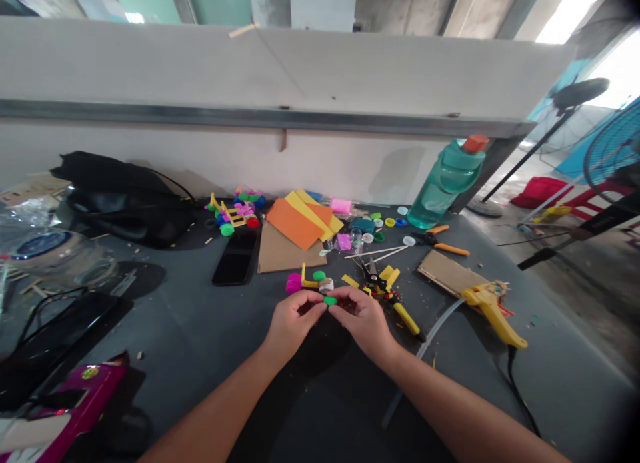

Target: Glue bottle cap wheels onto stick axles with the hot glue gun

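My left hand (291, 319) and my right hand (361, 315) meet over the dark table (200, 329), fingers pinched together on a small green bottle cap (329, 301) between them. Just beyond the fingertips lies a small yellow stick frame with a magenta cap (294, 283), a green cap (319, 275) and a white cap (326, 285) on it. Right of my right hand lie pliers with yellow handles (395, 301).
A yellow glue gun (493, 304) lies on the right near a cardboard piece (447, 272). Behind are orange and yellow sheets (300, 221), a black phone (235, 257), a teal water bottle (445, 181), a cap-wheeled stick toy (236, 213), loose caps and a black bag (120, 196).
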The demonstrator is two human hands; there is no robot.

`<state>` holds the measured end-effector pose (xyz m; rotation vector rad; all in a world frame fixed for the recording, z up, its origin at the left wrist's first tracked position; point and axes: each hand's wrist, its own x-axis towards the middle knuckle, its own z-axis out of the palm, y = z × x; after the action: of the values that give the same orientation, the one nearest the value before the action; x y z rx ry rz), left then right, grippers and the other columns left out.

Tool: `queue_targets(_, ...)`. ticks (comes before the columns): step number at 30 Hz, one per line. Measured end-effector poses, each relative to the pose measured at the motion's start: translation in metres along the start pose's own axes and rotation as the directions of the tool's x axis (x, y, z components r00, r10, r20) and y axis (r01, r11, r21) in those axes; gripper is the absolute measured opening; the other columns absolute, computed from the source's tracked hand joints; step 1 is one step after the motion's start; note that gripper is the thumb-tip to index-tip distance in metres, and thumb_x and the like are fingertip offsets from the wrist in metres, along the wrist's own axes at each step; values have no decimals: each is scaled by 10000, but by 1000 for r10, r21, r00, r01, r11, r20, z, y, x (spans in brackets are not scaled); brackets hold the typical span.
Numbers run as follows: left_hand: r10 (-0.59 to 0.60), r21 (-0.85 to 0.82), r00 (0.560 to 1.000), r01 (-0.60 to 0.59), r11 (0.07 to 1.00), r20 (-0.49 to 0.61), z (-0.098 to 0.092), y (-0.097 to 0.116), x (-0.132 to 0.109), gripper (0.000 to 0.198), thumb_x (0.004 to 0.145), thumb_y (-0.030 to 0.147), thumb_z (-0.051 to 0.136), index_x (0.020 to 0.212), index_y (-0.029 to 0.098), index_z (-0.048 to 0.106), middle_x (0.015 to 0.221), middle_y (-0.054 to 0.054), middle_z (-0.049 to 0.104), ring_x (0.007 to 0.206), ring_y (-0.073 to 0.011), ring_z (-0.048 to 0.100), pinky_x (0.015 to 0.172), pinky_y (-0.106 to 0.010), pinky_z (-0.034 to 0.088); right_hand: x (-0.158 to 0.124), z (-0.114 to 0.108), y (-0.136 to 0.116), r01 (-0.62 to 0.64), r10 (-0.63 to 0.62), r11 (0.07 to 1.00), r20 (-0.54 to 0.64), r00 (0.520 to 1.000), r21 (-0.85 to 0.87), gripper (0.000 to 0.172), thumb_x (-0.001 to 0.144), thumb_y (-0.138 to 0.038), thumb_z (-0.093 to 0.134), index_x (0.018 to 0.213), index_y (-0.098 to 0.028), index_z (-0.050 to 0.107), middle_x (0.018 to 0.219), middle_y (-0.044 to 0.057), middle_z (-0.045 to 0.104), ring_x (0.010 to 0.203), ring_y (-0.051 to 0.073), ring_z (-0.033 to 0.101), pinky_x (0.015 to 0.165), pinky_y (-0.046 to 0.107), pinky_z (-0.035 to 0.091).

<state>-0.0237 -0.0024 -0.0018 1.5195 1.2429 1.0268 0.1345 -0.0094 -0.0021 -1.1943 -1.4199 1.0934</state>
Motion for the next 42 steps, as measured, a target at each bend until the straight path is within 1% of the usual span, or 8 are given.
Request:
queue_targets(4, 1, 19, 1000, -1, 1000, 6, 0, -1, 0, 151, 762, 315, 611, 825, 188, 662, 695, 1, 648, 582, -125, 571, 561, -231, 455, 0, -1, 0, -40, 39, 998, -10, 999, -41, 158, 734, -228, 616, 880, -197, 668, 840, 32, 672, 672, 141, 585, 582, 244, 474)
queue_targets(10, 12, 35, 1000, -13, 999, 13, 0, 1, 0, 135, 766, 298, 606, 821, 189, 664, 712, 0, 652, 621, -130, 584, 591, -229, 456, 0, 0, 2, 0, 0, 1000, 3, 1000, -31, 178, 724, -234, 633, 894, -194, 663, 863, 34, 673, 725, 152, 601, 656, 262, 485)
queue_targets(13, -6, 20, 1000, 6, 1000, 14, 0, 2, 0, 147, 760, 304, 611, 826, 183, 663, 689, 5, 641, 588, -122, 568, 568, -223, 448, 0, 0, 3, -15, 15, 999, -2, 1000, -34, 163, 723, -221, 629, 878, -194, 671, 851, 33, 676, 725, 155, 606, 644, 257, 486)
queue_targets(24, -107, -188, 991, 121, 975, 82, -2, 7, 4, 204, 754, 353, 606, 738, 151, 636, 633, 4, 597, 516, -96, 512, 512, -220, 432, 1, -2, 4, -11, 11, 1000, 8, 1000, -11, 182, 725, -221, 634, 897, -227, 695, 879, 33, 675, 720, 155, 605, 567, 241, 487)
queue_targets(27, -146, -304, 981, 179, 936, 127, -2, 6, 5, 225, 740, 364, 625, 747, 139, 630, 646, -2, 588, 521, -96, 512, 517, -234, 453, 1, -2, 3, 5, -5, 1000, 12, 1000, 26, 177, 726, -241, 653, 896, -236, 703, 864, 27, 676, 714, 155, 606, 583, 249, 490)
queue_targets(30, -191, -406, 960, 262, 875, 206, -2, 7, 5, 244, 723, 369, 650, 737, 127, 623, 638, -5, 573, 535, -97, 514, 520, -239, 465, 2, -3, 1, 76, -77, 996, 25, 997, 40, 145, 726, -255, 674, 865, -243, 715, 816, 22, 666, 739, 159, 608, 646, 266, 490)
queue_targets(33, -201, -431, 951, 287, 855, 235, -2, 6, 5, 231, 719, 349, 667, 725, 122, 622, 626, -7, 575, 542, -92, 512, 525, -229, 462, 2, -3, 0, 109, -110, 993, 35, 993, 37, 133, 724, -250, 684, 852, -247, 720, 787, 23, 654, 748, 161, 605, 670, 273, 487)
queue_targets(42, -175, -429, 957, 263, 864, 233, -3, 6, 5, 221, 703, 344, 679, 738, 131, 633, 669, -15, 589, 557, -93, 510, 528, -230, 453, 2, -2, -5, 39, -41, 996, 22, 999, 85, 149, 711, -272, 677, 853, -251, 720, 795, 23, 654, 682, 150, 592, 579, 257, 493)
